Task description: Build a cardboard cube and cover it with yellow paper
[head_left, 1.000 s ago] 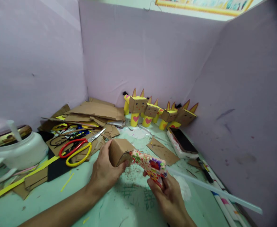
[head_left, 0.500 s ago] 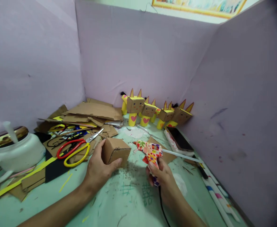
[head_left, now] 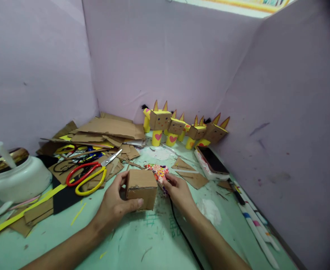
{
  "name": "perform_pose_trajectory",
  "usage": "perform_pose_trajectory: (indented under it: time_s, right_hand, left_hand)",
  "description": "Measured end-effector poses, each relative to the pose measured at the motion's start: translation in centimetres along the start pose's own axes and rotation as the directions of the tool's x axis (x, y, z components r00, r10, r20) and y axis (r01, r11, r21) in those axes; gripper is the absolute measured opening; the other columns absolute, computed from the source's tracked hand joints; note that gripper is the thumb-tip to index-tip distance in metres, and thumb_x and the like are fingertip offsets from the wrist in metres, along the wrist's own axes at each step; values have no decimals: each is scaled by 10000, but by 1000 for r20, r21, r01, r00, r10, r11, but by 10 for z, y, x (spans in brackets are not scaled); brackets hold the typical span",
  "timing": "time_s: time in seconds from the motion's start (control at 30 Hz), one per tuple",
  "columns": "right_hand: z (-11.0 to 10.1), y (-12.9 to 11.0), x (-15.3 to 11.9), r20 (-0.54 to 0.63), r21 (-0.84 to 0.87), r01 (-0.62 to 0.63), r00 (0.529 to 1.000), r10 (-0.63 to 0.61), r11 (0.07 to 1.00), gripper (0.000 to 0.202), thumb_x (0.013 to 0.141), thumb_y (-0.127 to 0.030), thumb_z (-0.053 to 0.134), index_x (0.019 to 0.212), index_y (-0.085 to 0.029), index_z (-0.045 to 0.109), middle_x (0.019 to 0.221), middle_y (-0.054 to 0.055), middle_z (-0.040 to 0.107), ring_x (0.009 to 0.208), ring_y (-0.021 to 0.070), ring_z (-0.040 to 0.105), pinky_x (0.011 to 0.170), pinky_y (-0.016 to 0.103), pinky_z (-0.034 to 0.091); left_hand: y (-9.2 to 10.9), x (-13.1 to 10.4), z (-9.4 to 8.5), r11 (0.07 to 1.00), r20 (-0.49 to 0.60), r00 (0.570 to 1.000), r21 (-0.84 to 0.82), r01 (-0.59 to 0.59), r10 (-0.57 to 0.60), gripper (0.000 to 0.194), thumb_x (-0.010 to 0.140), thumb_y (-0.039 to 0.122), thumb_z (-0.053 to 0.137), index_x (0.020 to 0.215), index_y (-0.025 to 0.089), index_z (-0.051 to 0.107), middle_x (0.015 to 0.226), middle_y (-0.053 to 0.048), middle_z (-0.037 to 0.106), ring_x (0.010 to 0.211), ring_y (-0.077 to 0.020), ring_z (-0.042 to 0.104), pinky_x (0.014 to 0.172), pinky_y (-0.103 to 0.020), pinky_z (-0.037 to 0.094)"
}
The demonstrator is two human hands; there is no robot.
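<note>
Brown cardboard box (head_left: 141,188) sits on the pale green table (head_left: 142,243), just in front of the person, held by the left hand (head_left: 114,204): the thumb lies along its lower front edge and the fingers wrap round the far left side, so the hand is closed on it. Just to the right, touching the box's back corner, lies a floral-patterned glue gun (head_left: 158,172) (its black cord (head_left: 182,234) trails toward the near edge). The right hand (head_left: 179,191) rests over the gun's handle end, fingers curled down on it; whether it truly grips or only rests on it is hard to tell.

Left of the box lie red-and-yellow scissors (head_left: 89,175) on a heap of cardboard scraps (head_left: 108,131), and farther left stands a white pot (head_left: 15,180). Behind, against the lilac partition (head_left: 167,56), stands a row of cardboard box-headed figures (head_left: 182,129) with yellow bodies and pointed ears. A phone (head_left: 212,161) lies face up near the right wall, with a cardboard triangle (head_left: 189,174) between it and the gun, and markers (head_left: 255,228) run along the wall's foot.
</note>
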State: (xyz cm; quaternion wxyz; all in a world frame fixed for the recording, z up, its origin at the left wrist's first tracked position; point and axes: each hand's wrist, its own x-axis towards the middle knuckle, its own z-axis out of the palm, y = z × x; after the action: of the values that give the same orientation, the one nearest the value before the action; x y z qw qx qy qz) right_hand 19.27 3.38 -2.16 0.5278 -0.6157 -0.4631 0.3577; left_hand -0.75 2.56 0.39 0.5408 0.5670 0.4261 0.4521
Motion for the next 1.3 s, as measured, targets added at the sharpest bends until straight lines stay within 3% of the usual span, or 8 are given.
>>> perform_pose_trajectory:
  time_s: [0.13,0.23,0.37,0.53,0.67,0.77,1.07,1.3]
  right_hand:
    - [-22,-19,-24,-76,-111,241,965,-250,964,271,765,-287,589,1017,-206,648,1144,108,645,1105,299,546,954,482,403]
    - [-31,-30,-47,79,-162,596,802,-592,786,217,791,-181,579,1002,-230,589,1113,87,589,1090,246,540,958,432,414]
    - [-25,-31,-63,307,-156,702,703,-642,694,346,741,-89,570,1059,-219,535,1096,79,529,1057,230,513,916,394,432]
    - [-13,-26,-63,342,-163,733,669,-659,660,322,760,-57,546,1033,-224,511,977,52,558,924,214,506,791,361,439]
    - [-12,-26,-64,344,-169,738,666,-662,654,285,778,-42,529,994,-227,507,942,41,557,884,202,500,758,343,430]
    - [-11,-26,-66,345,-180,749,655,-672,638,297,784,-39,522,1013,-227,501,937,41,556,880,203,496,754,345,425]
    - [-5,-28,-65,451,-267,799,597,-663,539,448,757,-12,484,1130,-259,495,981,53,533,906,233,489,788,404,413]
    - [-3,-28,-66,492,-322,794,606,-625,516,405,735,-26,504,1064,-260,538,957,48,521,879,238,478,747,395,398]
  left_hand:
    - [-6,-4,7,1000,128,992,20,2,-5,773,566,354,807,1220,172,437,1184,-118,636,1079,-298,605,878,-370,501]
    - [-10,-7,13,994,171,985,103,-20,2,757,587,316,795,1232,176,423,1219,-120,612,1104,-290,587,905,-379,486]
    - [-10,-9,16,969,205,979,242,-57,6,771,609,308,790,1266,186,405,1215,-114,607,1103,-296,581,932,-407,471]
    - [-3,-12,-6,899,215,968,386,-206,130,906,601,244,791,1355,198,291,1358,-162,435,1236,-336,447,1030,-491,365]
    - [7,-16,-28,715,309,808,376,-589,503,413,746,162,668,1108,239,485,1166,-74,478,1118,-232,489,981,-378,397]
    - [13,-19,-30,661,410,743,351,-664,529,332,735,95,630,1027,207,518,1060,-63,498,1022,-200,514,917,-327,430]
    - [5,-8,-23,943,319,919,159,-294,233,554,531,139,443,1074,202,526,1150,-77,552,1126,-269,504,984,-435,404]
    - [-10,-2,-12,956,443,894,227,-184,67,972,569,154,632,1447,165,214,1395,-137,470,1246,-323,470,1038,-438,379]
